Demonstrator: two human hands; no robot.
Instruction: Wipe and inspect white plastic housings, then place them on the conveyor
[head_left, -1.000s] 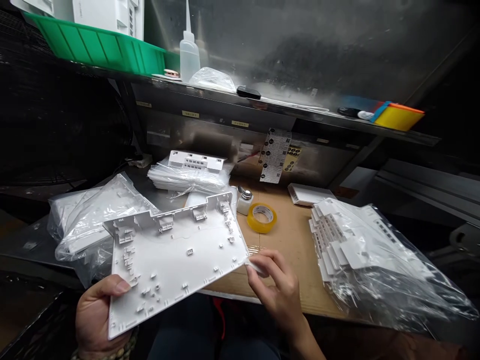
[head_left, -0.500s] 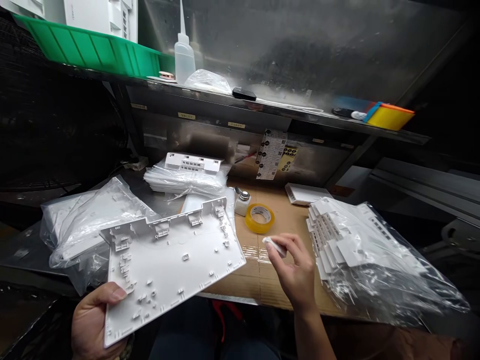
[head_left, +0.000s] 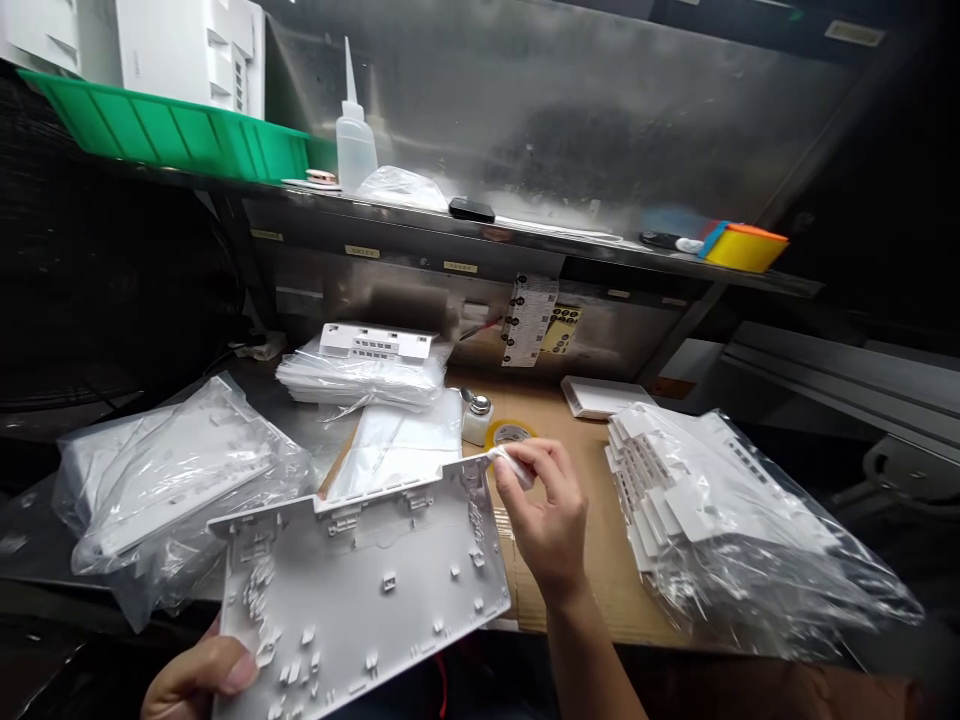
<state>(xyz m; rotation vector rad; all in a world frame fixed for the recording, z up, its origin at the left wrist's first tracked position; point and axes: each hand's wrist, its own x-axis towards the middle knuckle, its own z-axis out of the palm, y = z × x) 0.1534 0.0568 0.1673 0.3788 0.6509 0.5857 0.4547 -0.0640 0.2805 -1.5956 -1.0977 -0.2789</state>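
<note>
Near centre, at near edge of brown flat cardboard sheet [head_left: 611,595]: white moulded-plastic panel [head_left: 420,565], tilted; could twist or slip if pushed at far-right corner, since left hand [head_left: 196,678] clamps only near-left edge, thumb atop, fingers hidden; right hand [head_left: 553,505] angled far-left, fingertips pinched on small white wad [head_left: 517,470] at that corner

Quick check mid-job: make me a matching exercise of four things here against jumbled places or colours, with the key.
1. White panel
2. Small white wad
3. Tape roll
4. Tray

A. Yellow, on the cardboard
B. Green, up on the shelf
C. Gripped by the left hand
D. Pinched in the right hand

Pairs: 1-C, 2-D, 3-A, 4-B
</note>
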